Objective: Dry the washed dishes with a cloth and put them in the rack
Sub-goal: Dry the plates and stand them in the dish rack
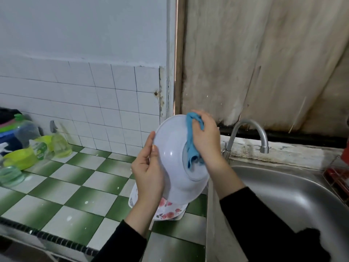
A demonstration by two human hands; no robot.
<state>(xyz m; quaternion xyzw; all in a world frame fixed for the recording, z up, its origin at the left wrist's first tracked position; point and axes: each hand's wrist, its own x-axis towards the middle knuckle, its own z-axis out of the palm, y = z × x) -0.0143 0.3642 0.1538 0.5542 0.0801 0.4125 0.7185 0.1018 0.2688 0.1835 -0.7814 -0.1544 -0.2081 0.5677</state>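
Observation:
A white bowl is held up over the counter with its underside turned toward me. My left hand grips its left rim, thumb on the outside. My right hand holds a blue cloth bunched against the bowl's base and upper rim. Below the bowl, a white dish with a pink flower pattern lies on the counter, partly hidden by my left wrist. A red wire rack shows at the right edge beside the sink.
A steel sink with a curved tap lies to the right. The counter has green and white tiles. Green bottles, a spray bottle and plastic containers crowd the far left by the tiled wall.

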